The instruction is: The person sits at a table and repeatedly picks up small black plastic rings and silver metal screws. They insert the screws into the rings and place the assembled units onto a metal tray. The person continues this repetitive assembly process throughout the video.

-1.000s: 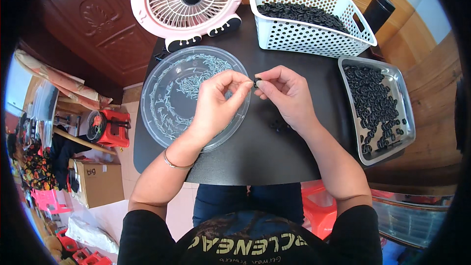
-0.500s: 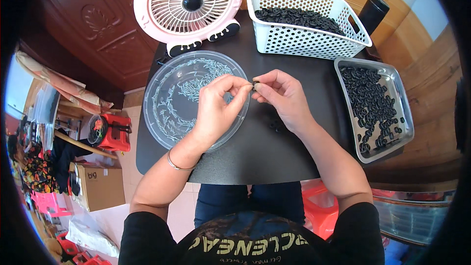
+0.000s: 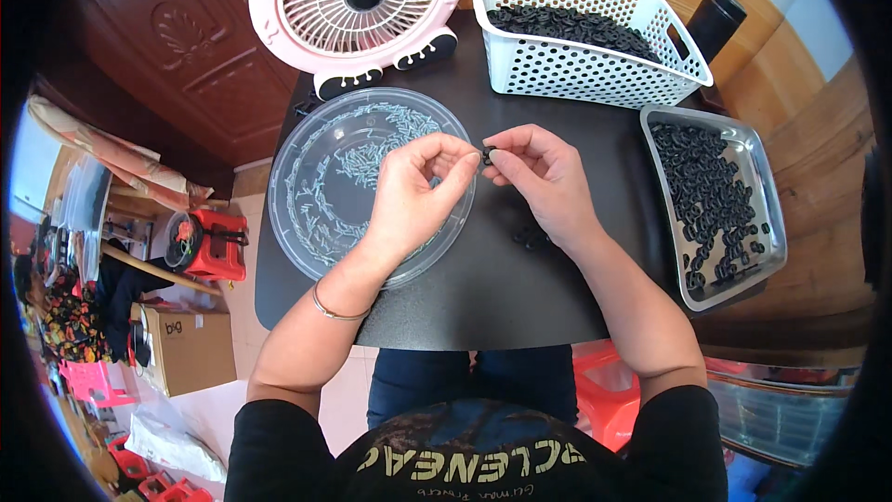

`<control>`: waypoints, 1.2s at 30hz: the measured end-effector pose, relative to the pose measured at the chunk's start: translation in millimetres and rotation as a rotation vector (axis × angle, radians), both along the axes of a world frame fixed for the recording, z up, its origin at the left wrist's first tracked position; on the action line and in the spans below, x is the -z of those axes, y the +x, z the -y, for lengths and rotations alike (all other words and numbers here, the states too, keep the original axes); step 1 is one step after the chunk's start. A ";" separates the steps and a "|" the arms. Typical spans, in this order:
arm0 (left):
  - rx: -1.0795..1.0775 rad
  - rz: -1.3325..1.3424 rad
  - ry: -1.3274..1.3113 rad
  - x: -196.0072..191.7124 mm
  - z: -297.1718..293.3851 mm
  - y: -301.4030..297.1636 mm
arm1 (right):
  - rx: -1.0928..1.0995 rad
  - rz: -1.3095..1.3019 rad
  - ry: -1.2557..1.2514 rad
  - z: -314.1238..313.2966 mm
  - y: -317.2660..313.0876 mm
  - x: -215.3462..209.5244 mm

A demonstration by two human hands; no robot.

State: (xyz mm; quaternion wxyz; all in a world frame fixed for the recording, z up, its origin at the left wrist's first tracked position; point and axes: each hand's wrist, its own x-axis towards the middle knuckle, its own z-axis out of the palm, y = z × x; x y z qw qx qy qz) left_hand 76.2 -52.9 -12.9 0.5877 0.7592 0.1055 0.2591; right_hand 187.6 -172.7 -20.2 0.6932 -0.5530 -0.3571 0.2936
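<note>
Little is changed from a second ago: a small black ring (image 3: 487, 154) is still pinched between the fingertips of the left hand (image 3: 415, 188) and right hand (image 3: 544, 172), held at mid-frame above the clear round tray (image 3: 307, 223) on the black counter (image 3: 483, 288), so the fitting appears unfinished.

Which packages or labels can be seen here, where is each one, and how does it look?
Cardboard box: on the floor left of the black table, brown, boxy, with a dark printed mark on its side.
Label: on the right end wall of the white basket, small dark rectangle.
No screens or signs show.
</note>
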 end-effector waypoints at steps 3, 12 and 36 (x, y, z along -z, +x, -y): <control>0.010 0.009 -0.014 2.8 -2.1 0.5 | 0.004 0.010 0.010 -0.2 -1.3 -0.3; 0.021 -0.016 -0.040 5.4 -3.5 0.2 | 0.040 0.033 -0.013 -0.1 -3.7 -1.6; 0.001 0.006 -0.132 5.1 -2.8 0.5 | 0.012 -0.021 0.008 0.6 -3.7 -0.2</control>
